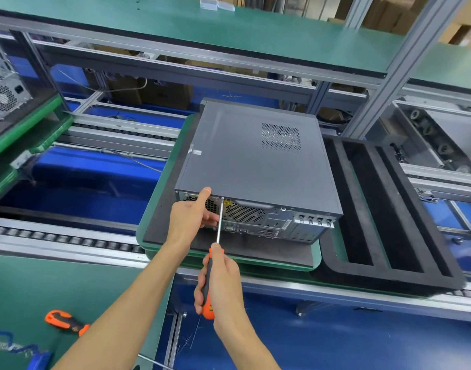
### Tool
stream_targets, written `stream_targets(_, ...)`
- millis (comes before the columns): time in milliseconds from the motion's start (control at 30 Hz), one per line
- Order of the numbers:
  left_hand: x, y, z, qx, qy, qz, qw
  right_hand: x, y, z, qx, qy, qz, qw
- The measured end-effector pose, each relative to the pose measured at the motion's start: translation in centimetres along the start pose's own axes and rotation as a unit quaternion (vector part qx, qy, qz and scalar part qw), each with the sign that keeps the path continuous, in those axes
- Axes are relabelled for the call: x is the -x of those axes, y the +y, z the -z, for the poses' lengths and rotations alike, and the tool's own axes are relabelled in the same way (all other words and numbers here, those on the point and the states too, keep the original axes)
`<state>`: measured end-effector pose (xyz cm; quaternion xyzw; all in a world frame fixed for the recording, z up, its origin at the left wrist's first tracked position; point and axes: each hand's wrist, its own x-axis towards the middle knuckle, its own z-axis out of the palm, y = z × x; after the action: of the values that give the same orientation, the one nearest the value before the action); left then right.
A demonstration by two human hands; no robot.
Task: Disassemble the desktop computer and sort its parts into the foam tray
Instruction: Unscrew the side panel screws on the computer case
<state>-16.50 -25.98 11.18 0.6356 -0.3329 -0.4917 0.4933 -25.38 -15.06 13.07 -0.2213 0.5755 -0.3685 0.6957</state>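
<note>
Computer (255, 169) lies on its side on a dark mat (159, 222), on a green pallet (165, 166) over the conveyor, rear panel toward us and cover not yet off. Our right hand (221, 281) wraps its fingers round the orange handle of a screwdriver (220, 222), whose tip sits at a screw near the top rear edge, beside the fan grille. Our left hand (191, 217) braces the rear panel, thumb up on the cover edge, fingers curled against the shaft to steady it.

We judge the main risk is the tip camming out: the shaft meets the screw at a slant, so a hard turn could strip the head or skid the tip into the grille or our left fingers. A freed screw could drop between the rollers. The foam tray (389, 209) waits just right of the case, slots bare. A second screwdriver (66, 321) lies on the tabletop (42, 284) at lower left.
</note>
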Motion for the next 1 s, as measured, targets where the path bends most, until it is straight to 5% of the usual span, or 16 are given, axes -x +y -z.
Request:
stream_targets(167, 0.0, 0.2, 0.2, -0.024, -0.015, 0.002, 1.0, 0.5, -0.5, 1.0, -0.136, -0.071, -0.059, 0.986)
stream_targets(267, 0.4, 0.0, 0.5, -0.156, -0.007, -0.051, 0.986, 0.9, -0.7, 1.2, -0.224, -0.133, -0.049, 0.964)
stream_targets(367, 1.0, -0.1, 0.8, -0.296, 0.149, -0.26, 0.907, 1.1, -0.6, 0.9, -0.27, -0.152, -0.041, 0.95)
stream_targets(467, 0.1, 1.0, 1.1, -0.27, 0.242, -0.391, 0.846, 1.3, 0.2, 0.1, -0.32, -0.151, -0.047, 0.934)
stream_targets(533, -1.3, 1.4, 1.3, -0.228, 0.239, -0.349, 0.877, 1.5, 0.9, -0.4, -0.353, -0.167, -0.057, 0.919)
stream_targets(600, -2.4, 1.3, 1.4, -0.151, 0.161, -0.225, 0.949, 1.6, 1.1, -0.5, -0.412, -0.202, -0.069, 0.886)
stream_targets(667, -2.8, 0.7, 1.2, -0.081, 0.088, -0.125, 0.985, 1.6, 1.0, -0.2, -0.452, -0.23, -0.073, 0.858)
stream_targets(1000, -2.5, 0.1, 1.0, -0.063, 0.074, -0.106, 0.989, 0.4, 1.8, 0.3, -0.356, -0.154, -0.057, 0.92)
